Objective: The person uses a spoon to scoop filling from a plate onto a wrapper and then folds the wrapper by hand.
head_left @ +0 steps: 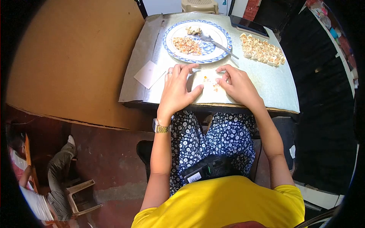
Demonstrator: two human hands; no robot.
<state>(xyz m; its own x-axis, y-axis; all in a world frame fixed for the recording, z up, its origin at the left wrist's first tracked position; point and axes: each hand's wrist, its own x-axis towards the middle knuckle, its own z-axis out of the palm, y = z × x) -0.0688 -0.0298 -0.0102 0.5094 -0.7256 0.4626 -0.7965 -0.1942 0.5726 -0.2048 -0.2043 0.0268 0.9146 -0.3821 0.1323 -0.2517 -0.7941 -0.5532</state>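
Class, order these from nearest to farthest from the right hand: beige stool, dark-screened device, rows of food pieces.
1. Rows of food pieces: ahead and right of the right hand.
2. Dark-screened device: behind them, far right.
3. Beige stool: past the table's far edge.

Left hand [176, 88] and right hand [240, 86] flank orange bits [205, 79] (small ones) on a pale sheet [203, 95].

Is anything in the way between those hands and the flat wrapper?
No, nothing I can see. The left hand and right hand are right at the sides of the wrapper. The blue-and-white plate is past it, not in between.
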